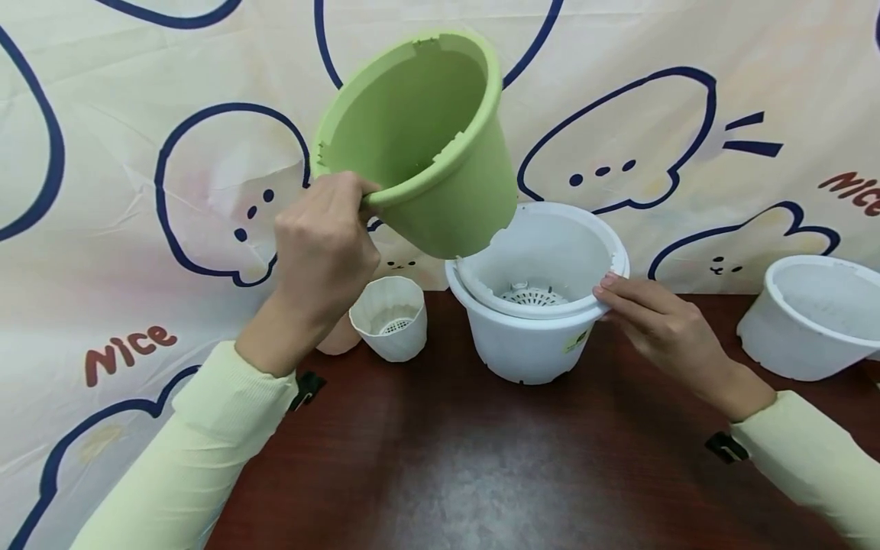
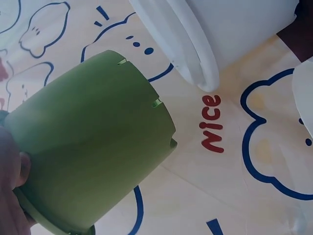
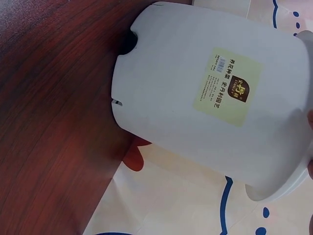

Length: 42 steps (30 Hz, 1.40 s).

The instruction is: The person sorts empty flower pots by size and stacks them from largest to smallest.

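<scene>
My left hand grips the rim of a green plastic flower pot and holds it tilted in the air, mouth toward me. Its notched base fills much of the left wrist view. Behind and below it, a white flower pot stands on the table, with a second white pot nested inside; slots show in the inner floor. The green pot hides part of their left rims. My right hand pinches the right side of the white rim. A yellowish label is on the outer pot's wall.
Left of the white pots stand a small faceted white pot and a pinkish pot partly behind it. Another white pot leans at the far right. A cartoon-printed cloth hangs behind the dark red-brown table.
</scene>
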Motion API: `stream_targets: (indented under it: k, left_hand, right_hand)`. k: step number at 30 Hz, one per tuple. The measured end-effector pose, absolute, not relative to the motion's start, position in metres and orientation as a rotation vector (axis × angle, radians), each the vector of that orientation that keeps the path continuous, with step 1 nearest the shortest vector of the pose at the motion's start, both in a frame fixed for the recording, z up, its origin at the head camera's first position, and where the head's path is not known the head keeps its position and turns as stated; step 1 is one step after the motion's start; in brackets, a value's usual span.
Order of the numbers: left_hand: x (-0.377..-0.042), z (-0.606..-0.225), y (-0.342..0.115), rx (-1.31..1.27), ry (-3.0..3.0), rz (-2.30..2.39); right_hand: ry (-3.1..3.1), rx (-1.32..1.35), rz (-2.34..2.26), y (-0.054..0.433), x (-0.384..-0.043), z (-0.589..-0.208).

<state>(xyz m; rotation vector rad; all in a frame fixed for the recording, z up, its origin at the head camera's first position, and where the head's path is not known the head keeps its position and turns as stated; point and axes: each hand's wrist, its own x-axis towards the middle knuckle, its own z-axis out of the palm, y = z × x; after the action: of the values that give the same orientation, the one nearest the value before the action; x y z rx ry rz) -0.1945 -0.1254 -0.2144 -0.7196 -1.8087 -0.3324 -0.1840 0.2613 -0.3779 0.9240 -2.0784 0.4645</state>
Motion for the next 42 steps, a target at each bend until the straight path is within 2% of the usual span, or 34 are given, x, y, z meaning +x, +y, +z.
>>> stream_targets:
  k: [18, 42]
  left_hand:
    - [-0.215, -0.222, -0.085, -0.837, -1.802, -0.235]
    - [-0.223, -0.243, -0.045, -1.016, -1.860, -0.125]
  right_hand:
    - [-2.076, 0.923, 0.471, 0.263, -0.184, -0.380]
    - [-1.985, 0.980, 0.469, 0.260, -0.188, -0.379]
